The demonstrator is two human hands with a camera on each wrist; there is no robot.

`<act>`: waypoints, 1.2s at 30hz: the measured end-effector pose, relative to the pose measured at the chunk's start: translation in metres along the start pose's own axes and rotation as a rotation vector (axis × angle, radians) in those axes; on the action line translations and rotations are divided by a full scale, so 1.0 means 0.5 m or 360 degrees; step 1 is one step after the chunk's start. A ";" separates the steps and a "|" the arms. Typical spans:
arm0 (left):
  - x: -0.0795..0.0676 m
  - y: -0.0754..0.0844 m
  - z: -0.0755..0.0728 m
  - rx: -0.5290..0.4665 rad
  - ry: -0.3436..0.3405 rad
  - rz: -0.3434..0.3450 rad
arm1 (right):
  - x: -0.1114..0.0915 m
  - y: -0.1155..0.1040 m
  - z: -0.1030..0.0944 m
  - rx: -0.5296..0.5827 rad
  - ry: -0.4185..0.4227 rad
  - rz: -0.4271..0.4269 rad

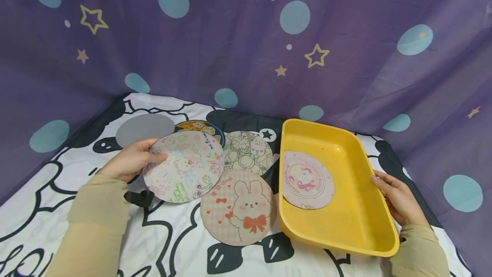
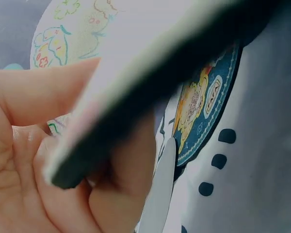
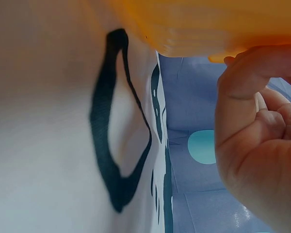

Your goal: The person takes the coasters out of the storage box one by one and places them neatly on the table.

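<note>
My left hand (image 1: 132, 159) pinches a round mouse pad (image 1: 184, 168) with pastel doodles at its left edge, thumb on top. Raised and tilted, it shows a thick dark underside (image 2: 126, 109) in the left wrist view. My right hand (image 1: 399, 198) holds the right rim of a yellow plastic tray (image 1: 346, 225), with bent fingers near the rim in the right wrist view. Inside the tray, a pink unicorn mouse pad (image 1: 307, 181) lies against the left wall.
A bunny mouse pad (image 1: 240, 208) lies left of the tray. Behind it are a pad with line drawings (image 1: 247, 151), a dark-blue-rimmed pad (image 1: 221, 134) and a plain grey disc (image 1: 144, 127). A purple curtain (image 1: 246, 54) hangs behind the patterned cloth (image 1: 165, 251).
</note>
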State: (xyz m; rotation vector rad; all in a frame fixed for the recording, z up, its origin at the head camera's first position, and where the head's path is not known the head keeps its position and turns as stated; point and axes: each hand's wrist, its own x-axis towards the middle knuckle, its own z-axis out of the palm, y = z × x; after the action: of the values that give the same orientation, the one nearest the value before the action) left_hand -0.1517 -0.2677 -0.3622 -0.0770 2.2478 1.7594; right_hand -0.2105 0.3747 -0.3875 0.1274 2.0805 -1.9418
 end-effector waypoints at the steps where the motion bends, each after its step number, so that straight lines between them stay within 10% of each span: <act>1: 0.001 0.000 0.000 0.0001 0.0005 -0.0001 | 0.000 0.000 0.000 0.0007 -0.0003 -0.0010; 36: -0.013 -0.016 -0.033 0.0134 -0.0044 -0.0116 | 0.001 0.001 -0.001 0.0015 -0.0013 -0.0020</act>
State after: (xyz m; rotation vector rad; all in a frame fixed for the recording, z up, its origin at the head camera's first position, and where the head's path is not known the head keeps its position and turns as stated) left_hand -0.1470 -0.2862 -0.3648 -0.1152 2.2666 1.6178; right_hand -0.2109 0.3754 -0.3880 0.1089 2.0718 -1.9565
